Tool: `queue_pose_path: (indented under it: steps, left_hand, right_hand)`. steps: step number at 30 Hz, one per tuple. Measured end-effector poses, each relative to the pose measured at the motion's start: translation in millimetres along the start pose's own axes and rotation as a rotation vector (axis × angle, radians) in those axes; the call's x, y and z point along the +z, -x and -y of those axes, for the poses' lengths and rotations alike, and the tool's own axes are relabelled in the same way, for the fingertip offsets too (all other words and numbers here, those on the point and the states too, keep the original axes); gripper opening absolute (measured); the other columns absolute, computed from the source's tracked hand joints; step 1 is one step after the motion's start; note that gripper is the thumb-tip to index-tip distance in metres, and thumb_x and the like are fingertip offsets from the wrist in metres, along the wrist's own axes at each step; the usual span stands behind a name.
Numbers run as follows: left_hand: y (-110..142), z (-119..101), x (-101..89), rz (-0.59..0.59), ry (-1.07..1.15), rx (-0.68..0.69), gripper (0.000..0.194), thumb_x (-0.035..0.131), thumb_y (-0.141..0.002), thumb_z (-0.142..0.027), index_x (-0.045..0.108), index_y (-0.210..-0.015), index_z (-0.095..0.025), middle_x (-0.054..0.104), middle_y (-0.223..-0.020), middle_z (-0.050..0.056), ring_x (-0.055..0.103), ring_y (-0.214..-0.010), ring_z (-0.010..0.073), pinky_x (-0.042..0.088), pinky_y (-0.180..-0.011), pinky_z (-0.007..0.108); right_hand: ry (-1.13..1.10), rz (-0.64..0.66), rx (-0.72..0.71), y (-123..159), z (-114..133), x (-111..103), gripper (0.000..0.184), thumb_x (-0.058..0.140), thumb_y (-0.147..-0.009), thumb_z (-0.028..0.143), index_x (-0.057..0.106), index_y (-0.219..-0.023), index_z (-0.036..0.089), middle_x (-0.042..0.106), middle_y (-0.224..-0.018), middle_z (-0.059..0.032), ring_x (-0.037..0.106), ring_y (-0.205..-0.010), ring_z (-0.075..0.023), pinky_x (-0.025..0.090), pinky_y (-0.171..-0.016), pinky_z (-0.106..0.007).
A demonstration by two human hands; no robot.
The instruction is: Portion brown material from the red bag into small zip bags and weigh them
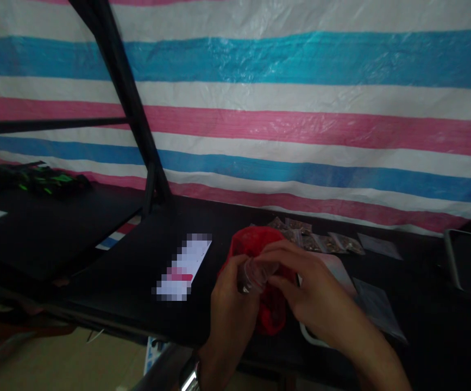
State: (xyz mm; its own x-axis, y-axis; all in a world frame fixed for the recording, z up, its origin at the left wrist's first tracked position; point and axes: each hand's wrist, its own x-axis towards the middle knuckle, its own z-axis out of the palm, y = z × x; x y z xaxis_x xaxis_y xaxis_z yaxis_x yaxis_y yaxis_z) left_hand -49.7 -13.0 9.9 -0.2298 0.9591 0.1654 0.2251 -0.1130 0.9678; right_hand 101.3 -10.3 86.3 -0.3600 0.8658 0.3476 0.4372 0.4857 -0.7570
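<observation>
While the left hand [233,296] grips a clear plastic bag [255,273] over the red bag [273,316], the right hand [308,274] is at its edge, hold unclear, apparently working the mouth open, which calls for steady fingers.

A black table [133,282] carries the things. On its left part lies a pale flat object [184,269], which is blurred. To the right of it is a red bag [274,312], and just beside this a white tray [338,266], partly hidden. Behind the tray lie several small filled packets [319,243], close together. Two flat clear bags [377,307] lie farther right, and a phone [469,263] is near the right edge.
</observation>
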Motion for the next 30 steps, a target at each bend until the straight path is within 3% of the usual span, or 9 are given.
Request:
queue_pose_path:
  steps: [6,12,16,20,23,30]
  left_hand:
    - [-3,-3,4.9,0.036,0.053,0.012,0.021,0.067,-0.09,-0.036,0.068,-0.107,-0.023,0.077,-0.097,0.003,0.073,-0.087,0.0219,0.056,-0.078,0.033]
    - [-4,-2,5.5,-0.015,0.038,0.049,0.02,0.068,-0.09,-0.036,0.066,-0.106,-0.023,0.075,-0.094,0.002,0.072,-0.084,0.0203,0.056,-0.077,0.031]
    - [-7,1,-1.7,-0.079,0.02,0.018,0.018,0.069,-0.088,-0.033,0.064,-0.102,-0.023,0.072,-0.083,-0.001,0.068,-0.072,0.0177,0.053,-0.067,0.028]
    - [-13,5,-12.9,-0.123,-0.023,-0.015,0.021,0.07,-0.083,-0.029,0.061,-0.101,-0.024,0.07,-0.081,-0.002,0.067,-0.07,0.0181,0.052,-0.064,0.028]
    - [-14,6,-15.7,-0.095,-0.014,-0.044,0.02,0.069,-0.082,-0.03,0.061,-0.099,-0.023,0.07,-0.082,-0.001,0.067,-0.072,0.0188,0.053,-0.066,0.029]
    - [-16,6,-9.0,-0.113,0.074,-0.026,0.012,0.067,-0.081,-0.027,0.059,-0.089,-0.023,0.062,-0.076,-0.003,0.062,-0.067,0.0156,0.051,-0.063,0.026]
  right_hand:
    - [0.293,-0.032,-0.17,0,1,8,0.054,0.046,-0.092,-0.006,0.078,-0.116,0.031,0.075,-0.12,-0.0033,0.067,-0.119,-0.0233,0.053,-0.105,-0.045]
    - [0.325,-0.107,-0.246,-2,2,5,0.048,0.048,-0.097,0.0,0.075,-0.12,0.032,0.077,-0.12,-0.0025,0.069,-0.117,-0.0227,0.053,-0.108,-0.043]
    - [0.335,-0.219,-0.1,-2,-17,-7,0.044,0.061,-0.089,0.003,0.073,-0.123,0.028,0.075,-0.128,-0.0055,0.068,-0.121,-0.0269,0.052,-0.109,-0.045]
    - [0.324,-0.02,0.123,0,-42,-7,0.05,0.061,-0.08,-0.002,0.075,-0.116,0.028,0.078,-0.123,-0.0043,0.071,-0.118,-0.0279,0.051,-0.105,-0.044]
    - [0.311,0.103,0.187,-2,-52,7,0.052,0.055,-0.076,-0.007,0.077,-0.11,0.026,0.079,-0.118,-0.0047,0.071,-0.116,-0.0281,0.051,-0.102,-0.043]
    - [0.087,0.071,0.259,-8,-63,29,0.047,0.062,-0.077,-0.001,0.075,-0.114,0.025,0.08,-0.117,-0.005,0.073,-0.11,-0.0262,0.052,-0.101,-0.041]
